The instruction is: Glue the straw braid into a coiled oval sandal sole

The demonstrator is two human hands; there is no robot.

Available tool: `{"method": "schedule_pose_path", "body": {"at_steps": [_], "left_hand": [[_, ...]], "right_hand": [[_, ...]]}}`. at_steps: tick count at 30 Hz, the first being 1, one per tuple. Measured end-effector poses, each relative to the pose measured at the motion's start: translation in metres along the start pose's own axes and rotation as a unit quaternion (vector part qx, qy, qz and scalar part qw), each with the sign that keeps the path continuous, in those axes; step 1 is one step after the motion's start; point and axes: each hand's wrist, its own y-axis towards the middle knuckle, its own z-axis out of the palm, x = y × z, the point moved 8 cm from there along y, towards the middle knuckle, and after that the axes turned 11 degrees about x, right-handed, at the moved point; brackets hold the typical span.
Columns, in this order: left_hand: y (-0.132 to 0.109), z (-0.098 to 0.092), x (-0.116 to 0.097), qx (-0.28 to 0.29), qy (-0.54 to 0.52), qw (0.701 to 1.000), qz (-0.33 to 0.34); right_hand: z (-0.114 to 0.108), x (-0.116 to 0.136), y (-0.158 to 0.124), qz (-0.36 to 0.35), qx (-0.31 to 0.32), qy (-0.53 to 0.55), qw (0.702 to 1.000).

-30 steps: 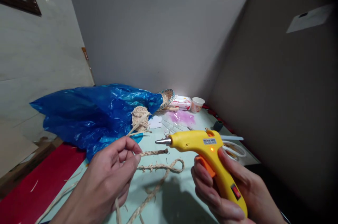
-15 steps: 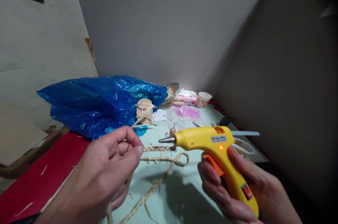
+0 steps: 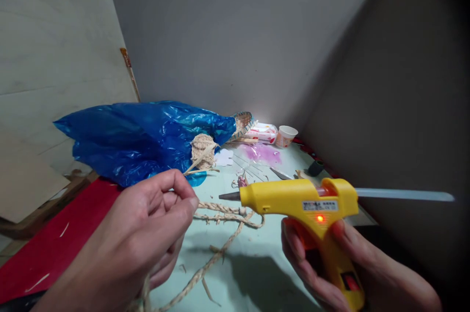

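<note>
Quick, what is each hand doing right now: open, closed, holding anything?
Left hand: closed, pinching the braided rope.
Right hand: closed around the yellow glue gun.

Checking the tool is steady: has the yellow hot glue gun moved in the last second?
Yes. The yellow hot glue gun in the right hand has drawn back from the white paper cup toward the camera, turning more side-on.

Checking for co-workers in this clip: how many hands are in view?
2. The left hand pinches the braided straw cord at lower left; the right hand holds the yellow glue gun at lower right. No other hand shows.
</note>
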Motion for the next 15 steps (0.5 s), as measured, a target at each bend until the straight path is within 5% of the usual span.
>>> {"method": "schedule_pose_path", "body": {"at_steps": [15], "left_hand": [[0.000,0.002,-0.001,0.006,-0.016,1.000,0.006]], "right_hand": [[-0.016,0.004,-0.008,0.006,-0.061,-0.190,0.980]]}}
